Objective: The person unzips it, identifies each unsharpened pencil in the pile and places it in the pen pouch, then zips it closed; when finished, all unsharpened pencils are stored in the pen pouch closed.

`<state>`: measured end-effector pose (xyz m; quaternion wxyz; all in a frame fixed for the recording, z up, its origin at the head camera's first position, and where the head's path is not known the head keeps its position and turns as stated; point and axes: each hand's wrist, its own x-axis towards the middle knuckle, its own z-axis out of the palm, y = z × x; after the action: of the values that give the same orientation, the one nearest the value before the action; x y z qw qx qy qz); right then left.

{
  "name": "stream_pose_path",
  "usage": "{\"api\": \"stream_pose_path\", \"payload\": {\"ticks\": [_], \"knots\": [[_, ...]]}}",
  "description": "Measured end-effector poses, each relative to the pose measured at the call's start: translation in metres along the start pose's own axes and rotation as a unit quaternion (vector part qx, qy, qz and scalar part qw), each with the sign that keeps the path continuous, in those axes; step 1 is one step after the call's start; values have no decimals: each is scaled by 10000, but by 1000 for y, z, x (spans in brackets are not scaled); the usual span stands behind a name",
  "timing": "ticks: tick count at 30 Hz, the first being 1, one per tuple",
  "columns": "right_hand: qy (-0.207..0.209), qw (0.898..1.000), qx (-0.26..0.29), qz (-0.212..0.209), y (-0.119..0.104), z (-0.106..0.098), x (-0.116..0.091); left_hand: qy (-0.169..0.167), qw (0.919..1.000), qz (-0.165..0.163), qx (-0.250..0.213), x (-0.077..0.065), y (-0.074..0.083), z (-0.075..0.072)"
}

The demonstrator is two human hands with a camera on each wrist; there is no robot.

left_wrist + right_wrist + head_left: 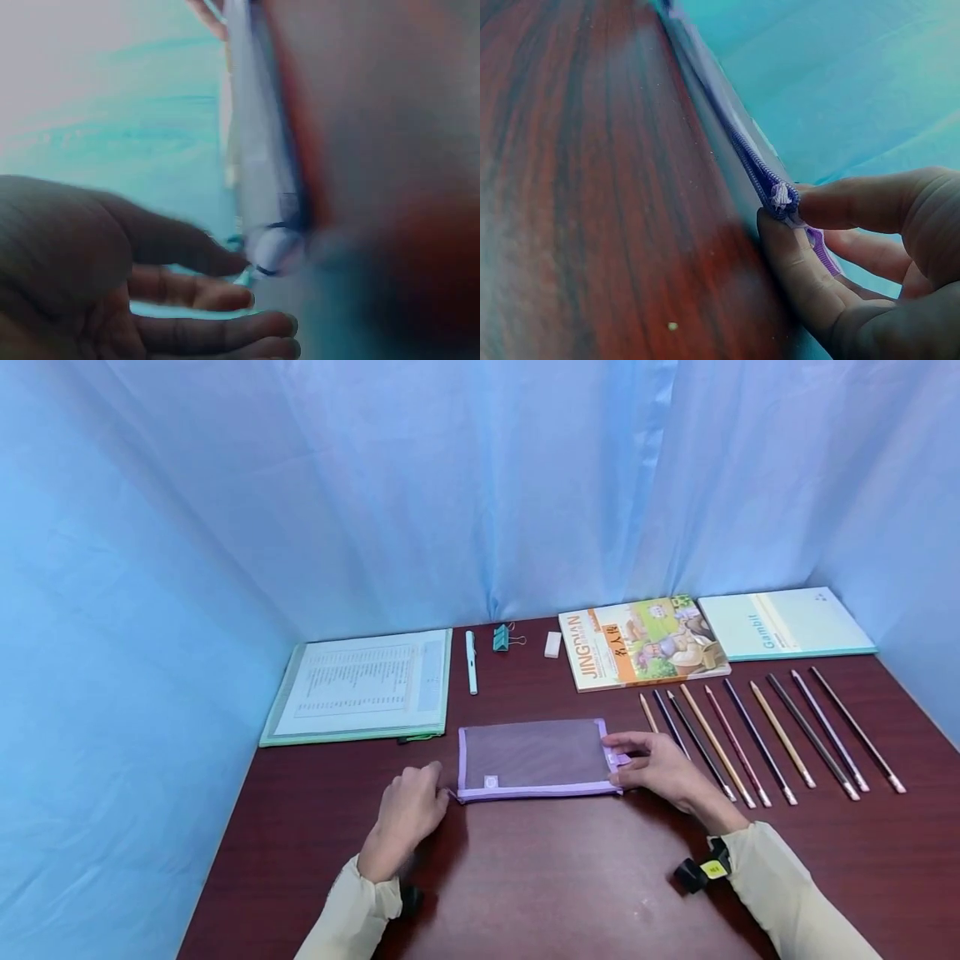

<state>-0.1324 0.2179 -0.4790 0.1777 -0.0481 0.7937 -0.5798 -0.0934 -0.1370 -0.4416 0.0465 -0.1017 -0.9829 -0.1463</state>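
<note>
A purple mesh zipper pouch (536, 756) lies flat on the table, its zipper edge facing me. At its right end my right hand (663, 768) pinches the corner between thumb and fingers; the right wrist view shows the zipper teeth (754, 169) and a small purple fabric tab (825, 255) there. My left hand (408, 806) is at the pouch's left front corner, with thumb and forefinger close together on the small zipper pull (452, 794). In the left wrist view the pouch's end (277, 251) is blurred beside the fingertips, and the pull is mostly hidden.
Several pencils (780, 722) lie in a row at the right. Behind stand out a picture-covered book (645, 643), a pale green notebook (787, 622), an eraser (552, 645), a teal binder clip (502, 637) and a light blue pen (471, 662). A printed sheet on a green folder (360, 685) lies left.
</note>
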Motion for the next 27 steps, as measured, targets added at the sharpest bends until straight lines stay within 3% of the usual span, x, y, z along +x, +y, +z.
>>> {"api": "stream_pose_path", "payload": {"ticks": [2, 4, 7, 10, 13, 22, 27], "knots": [[-10, 10000, 50, 7, 1, -1, 0, -100, 9982, 554, 187, 8, 11, -3], [-8, 10000, 92, -6, 1, -2, 0, -303, 9905, 1278, 406, 18, 25, -1], [-2, 9999, 126, -55, 3, -3, 0, -731, 9663, 2329, 814, 31, 48, 10], [-49, 9997, 210, -75, 3, -2, 0, -1005, 9430, 2919, 1242, 42, 67, 22], [-130, 9994, 304, -80, 4, 0, 0, -1049, 9321, 3113, 1524, 50, 76, 29], [-302, 9992, 100, -253, 2, -1, 0, -1526, 9211, 3389, 1156, 60, 78, 26], [-414, 9984, -199, -318, -10, -10, -7, -1482, 9194, 3462, 1137, 61, 81, 23]]}}
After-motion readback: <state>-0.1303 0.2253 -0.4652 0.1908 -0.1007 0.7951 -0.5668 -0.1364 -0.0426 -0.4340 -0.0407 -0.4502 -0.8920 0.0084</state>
